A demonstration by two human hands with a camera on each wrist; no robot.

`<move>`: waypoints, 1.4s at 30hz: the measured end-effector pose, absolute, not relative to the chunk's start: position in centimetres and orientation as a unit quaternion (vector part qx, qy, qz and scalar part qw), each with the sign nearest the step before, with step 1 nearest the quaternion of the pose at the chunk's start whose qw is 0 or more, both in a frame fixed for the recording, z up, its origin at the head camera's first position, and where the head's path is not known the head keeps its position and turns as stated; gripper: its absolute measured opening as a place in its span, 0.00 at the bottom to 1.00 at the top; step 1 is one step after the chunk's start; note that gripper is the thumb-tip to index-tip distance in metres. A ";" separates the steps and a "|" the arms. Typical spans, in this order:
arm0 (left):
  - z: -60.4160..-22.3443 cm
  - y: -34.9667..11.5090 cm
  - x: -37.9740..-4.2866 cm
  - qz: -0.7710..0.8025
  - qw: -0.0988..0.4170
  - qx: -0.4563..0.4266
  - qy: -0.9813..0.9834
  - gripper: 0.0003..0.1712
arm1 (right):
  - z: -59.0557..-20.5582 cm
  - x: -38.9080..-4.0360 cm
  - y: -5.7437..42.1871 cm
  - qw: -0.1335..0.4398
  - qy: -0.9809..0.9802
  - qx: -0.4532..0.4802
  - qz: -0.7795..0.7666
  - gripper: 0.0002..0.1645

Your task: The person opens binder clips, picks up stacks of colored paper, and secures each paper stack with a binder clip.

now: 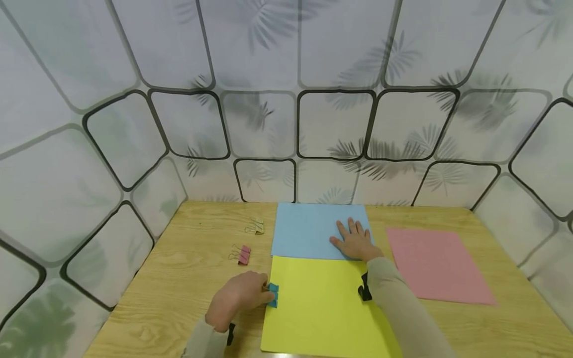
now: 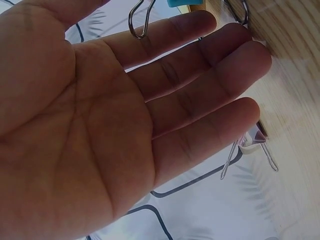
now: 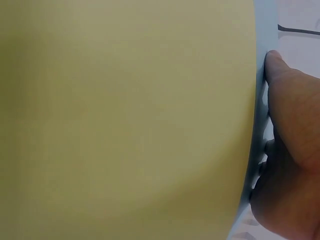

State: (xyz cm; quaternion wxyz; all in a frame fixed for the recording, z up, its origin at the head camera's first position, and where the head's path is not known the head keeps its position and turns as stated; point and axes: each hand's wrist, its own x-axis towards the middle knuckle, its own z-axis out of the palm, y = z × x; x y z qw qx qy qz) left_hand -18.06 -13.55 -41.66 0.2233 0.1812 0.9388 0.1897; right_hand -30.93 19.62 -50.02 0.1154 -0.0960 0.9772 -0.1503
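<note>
At the left edge of the yellow sheet (image 1: 331, 308), my left hand (image 1: 239, 297) pinches a blue binder clip (image 1: 273, 295) between thumb and index finger. In the left wrist view the clip's wire handle (image 2: 141, 20) shows beside the index finger, while the other fingers (image 2: 210, 127) extend loosely. My right hand (image 1: 356, 240) lies flat with fingers spread on a light blue sheet (image 1: 304, 231). That sheet's near edge meets the yellow sheet's far edge. From the right wrist, the yellow sheet (image 3: 130, 115) fills most of the view, with the right hand (image 3: 297, 150) beyond it.
Left of the sheets lie a pink binder clip (image 1: 243, 255) and a pale yellow binder clip (image 1: 256, 226). A pink sheet (image 1: 438, 266) is on the right of the wooden table (image 1: 179, 278). Patterned curtain-like walls (image 1: 264, 124) surround the table's back and sides.
</note>
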 end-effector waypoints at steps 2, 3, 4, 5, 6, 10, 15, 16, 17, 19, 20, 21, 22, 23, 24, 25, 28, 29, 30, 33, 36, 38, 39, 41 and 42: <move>-41.6 -13.6 -18.0 0.185 0.223 0.180 0.940 0.13 | -49.9 -30.8 19.5 0.118 0.977 -0.096 -0.150 0.45; -41.6 -13.6 -18.0 0.185 0.223 0.179 0.940 0.13 | -49.8 -30.7 19.4 0.119 0.977 -0.096 -0.150 0.45; -41.6 -13.7 -18.0 0.183 0.223 0.178 0.941 0.14 | -49.6 -30.6 19.3 0.119 0.977 -0.094 -0.151 0.45; -41.6 -13.7 -18.0 0.182 0.223 0.177 0.941 0.14 | -49.5 -30.5 19.2 0.117 0.977 -0.094 -0.151 0.44; -41.6 -13.7 -17.9 0.182 0.223 0.177 0.941 0.14 | -49.4 -30.4 19.1 0.117 0.977 -0.094 -0.151 0.44; -41.5 -13.9 -17.9 0.183 0.224 0.177 0.941 0.13 | -49.2 -30.2 18.9 0.118 0.977 -0.094 -0.153 0.44; -41.3 -13.9 -17.8 0.182 0.222 0.181 0.941 0.14 | -49.1 -30.2 18.9 0.126 0.975 -0.093 -0.156 0.45; -41.4 -13.9 -17.8 0.184 0.223 0.182 0.940 0.14 | -49.1 -30.1 19.0 0.126 0.975 -0.093 -0.157 0.45; -41.4 -13.9 -17.8 0.185 0.225 0.184 0.939 0.14 | -49.1 -30.1 19.1 0.128 0.975 -0.092 -0.156 0.46; -41.4 -13.9 -17.9 0.193 0.230 0.188 0.935 0.14 | -49.1 -30.2 19.3 0.131 0.975 -0.090 -0.154 0.46; -41.5 -13.9 -17.9 0.198 0.232 0.190 0.933 0.15 | -49.0 -30.2 19.4 0.133 0.975 -0.089 -0.154 0.46; -41.5 -14.0 -18.0 0.205 0.234 0.190 0.931 0.15 | -49.0 -30.2 19.5 0.133 0.975 -0.090 -0.155 0.47; -41.6 -14.1 -18.0 0.212 0.235 0.189 0.929 0.17 | -49.1 -30.3 19.5 0.133 0.975 -0.091 -0.154 0.47; -41.6 -14.3 -18.1 0.219 0.233 0.191 0.928 0.18 | -49.2 -30.4 19.6 0.134 0.975 -0.093 -0.151 0.48; -41.6 -14.6 -18.2 0.229 0.229 0.191 0.927 0.20 | -49.3 -30.5 19.6 0.136 0.975 -0.094 -0.148 0.48; -41.6 -14.9 -18.3 0.237 0.225 0.192 0.926 0.21 | -49.4 -30.5 19.6 0.132 0.975 -0.097 -0.150 0.49; -41.4 -16.0 -18.8 0.267 0.207 0.195 0.921 0.19 | -49.7 -30.8 19.5 0.131 0.974 -0.102 -0.155 0.48; -41.3 -16.4 -19.0 0.274 0.200 0.195 0.920 0.17 | -49.8 -30.9 19.5 0.130 0.973 -0.104 -0.160 0.48; -41.1 -16.8 -19.2 0.281 0.193 0.195 0.920 0.17 | -49.8 -31.0 19.5 0.127 0.972 -0.105 -0.167 0.49; -40.7 -17.9 -19.8 0.297 0.158 0.188 0.923 0.15 | -49.9 -31.1 19.5 0.128 0.972 -0.104 -0.170 0.48; -40.5 -18.7 -20.5 0.321 0.118 0.161 0.926 0.17 | -50.0 -31.2 19.6 0.125 0.973 -0.103 -0.162 0.49; -40.5 -18.9 -21.0 0.344 0.089 0.125 0.926 0.19 | -50.1 -31.2 19.7 0.122 0.975 -0.102 -0.158 0.49; -40.5 -18.9 -21.3 0.358 0.078 0.103 0.925 0.21 | -50.2 -31.2 19.8 0.121 0.975 -0.102 -0.159 0.50; -40.7 -18.9 -21.9 0.375 0.052 0.063 0.923 0.23 | -50.2 -31.1 19.9 0.120 0.974 -0.103 -0.165 0.49; -40.9 -18.9 -22.2 0.376 0.041 0.042 0.925 0.24 | -50.1 -31.1 19.9 0.122 0.973 -0.103 -0.167 0.49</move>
